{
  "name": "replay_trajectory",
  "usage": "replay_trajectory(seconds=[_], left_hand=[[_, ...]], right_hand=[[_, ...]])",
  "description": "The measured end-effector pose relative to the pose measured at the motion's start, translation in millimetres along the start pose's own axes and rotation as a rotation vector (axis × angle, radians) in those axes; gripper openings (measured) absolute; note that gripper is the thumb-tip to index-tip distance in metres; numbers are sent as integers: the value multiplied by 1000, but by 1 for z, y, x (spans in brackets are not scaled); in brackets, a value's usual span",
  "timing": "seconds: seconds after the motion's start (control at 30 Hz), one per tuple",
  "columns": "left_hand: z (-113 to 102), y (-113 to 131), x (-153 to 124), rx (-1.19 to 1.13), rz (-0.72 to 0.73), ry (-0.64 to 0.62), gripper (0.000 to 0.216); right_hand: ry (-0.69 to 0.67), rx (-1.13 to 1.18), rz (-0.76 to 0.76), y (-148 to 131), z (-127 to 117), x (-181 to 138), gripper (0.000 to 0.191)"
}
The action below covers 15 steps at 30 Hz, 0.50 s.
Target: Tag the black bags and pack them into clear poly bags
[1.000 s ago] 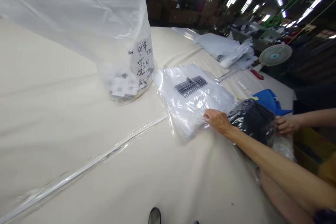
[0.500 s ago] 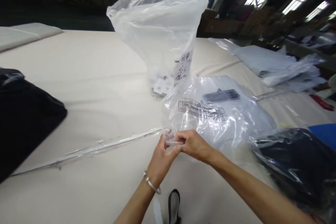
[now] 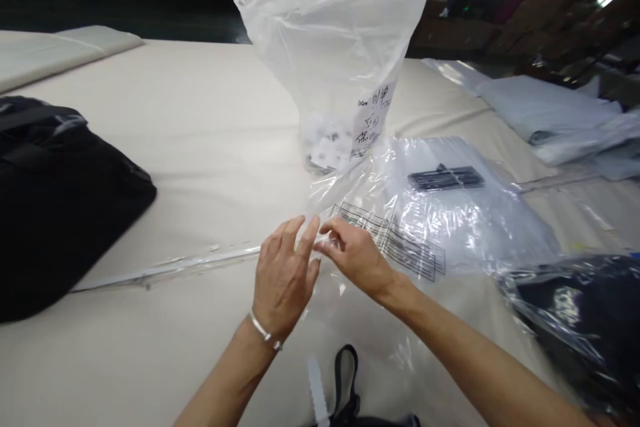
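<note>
My left hand (image 3: 286, 273), with a silver bracelet at its wrist, has its fingers stretched out and slightly apart, back upward. Its fingertips meet the edge of a clear plastic bag (image 3: 390, 233) printed with a block of dark text. My right hand (image 3: 353, 250) pinches that bag's edge between thumb and curled fingers, close to the left fingertips. The bag spreads rightward over a stack of clear bags (image 3: 500, 227), on which lies a bundle of dark strips (image 3: 445, 177). Behind stands a tall translucent bag (image 3: 330, 47) with handwriting and small white pieces at its bottom.
A folded black fabric item (image 3: 65, 207) lies at the left, a dark bagged item (image 3: 590, 320) at the right. A taped seam (image 3: 190, 267) crosses the pale table (image 3: 200, 113). Near the front edge are a black strap loop (image 3: 345, 373) and a white strip (image 3: 317, 387).
My left hand has gone from a pinch to stretched fingers, back upward. The printed bag has been drawn toward me, off part of the stack. The view has shifted.
</note>
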<state>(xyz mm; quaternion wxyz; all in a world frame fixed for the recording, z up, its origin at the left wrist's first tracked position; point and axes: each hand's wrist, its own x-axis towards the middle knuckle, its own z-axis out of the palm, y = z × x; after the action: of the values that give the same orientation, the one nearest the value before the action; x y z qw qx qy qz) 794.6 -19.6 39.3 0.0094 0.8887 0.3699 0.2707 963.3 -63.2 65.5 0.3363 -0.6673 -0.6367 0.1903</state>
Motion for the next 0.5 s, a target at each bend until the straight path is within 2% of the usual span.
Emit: replay_trajectory(seconds=[0.1, 0.13, 0.2, 0.27, 0.37, 0.43, 0.5], left_hand=[[-5, 1, 10, 149, 18, -73, 18], [-5, -2, 10, 179, 11, -72, 18], [-6, -10, 8, 204, -17, -20, 23], [-13, -23, 9, 210, -64, 39, 27], [-42, -53, 21, 266, -135, 29, 40], [-71, -81, 30, 299, -238, -5, 50], [-101, -112, 31, 170, -461, 19, 62]], right_hand=[[-148, -297, -82, -22, 0, 6, 23], [-217, -412, -81, -24, -1, 8, 25], [-346, -608, -36, -18, -2, 14, 15], [-388, -722, 25, -3, -6, 22, 13], [-272, -789, 126, 20, -32, 43, 20], [-137, -824, 166, 23, -71, 62, 18], [113, -859, 179, 12, -119, 82, 29]])
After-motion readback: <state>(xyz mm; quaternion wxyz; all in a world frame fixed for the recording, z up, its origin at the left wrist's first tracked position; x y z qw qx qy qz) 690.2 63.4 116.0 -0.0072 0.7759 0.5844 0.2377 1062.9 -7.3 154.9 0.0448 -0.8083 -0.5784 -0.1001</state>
